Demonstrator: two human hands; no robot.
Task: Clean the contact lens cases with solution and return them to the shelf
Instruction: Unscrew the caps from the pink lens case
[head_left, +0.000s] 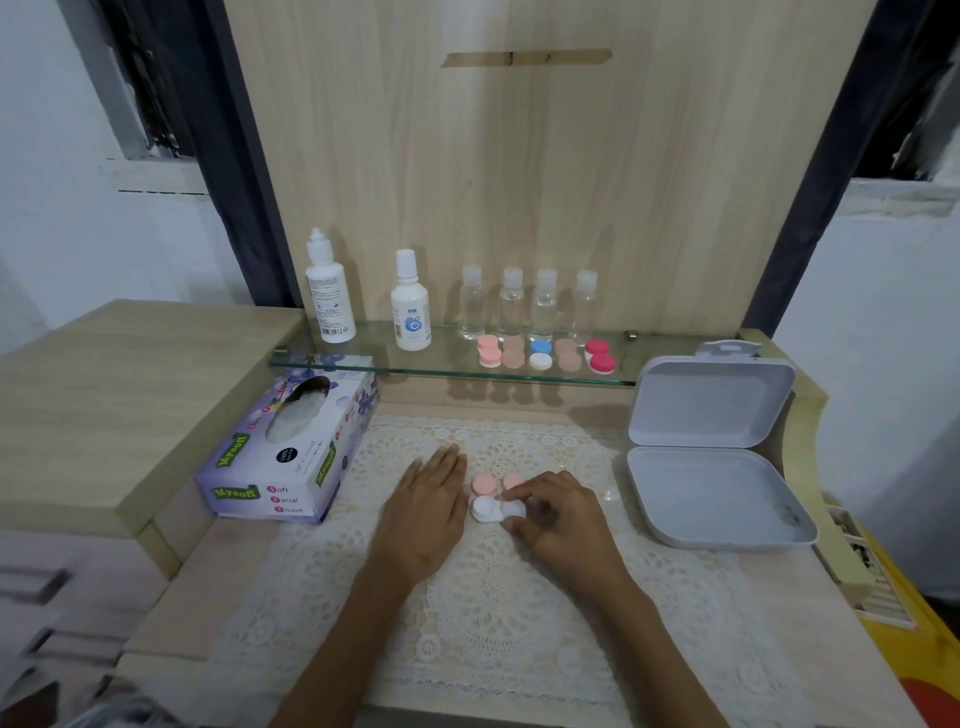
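Contact lens cases: white case (491, 508) and pink case (484, 484) sit mid-frame on the tabletop (218, 577), more cases on the glass shelf (363, 359) above. Right hand (558, 525) fingers pinch the white case's cap; left hand (428, 512) flat, fingers straight. Solution bottles (410, 306) on the shelf; cleaning looks barely begun.

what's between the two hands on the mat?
Head view: two small plastic contact lens cases, the pink-capped case behind, the white case in front. The right hand pinches the white case's right end; the left hand lies flat beside them.
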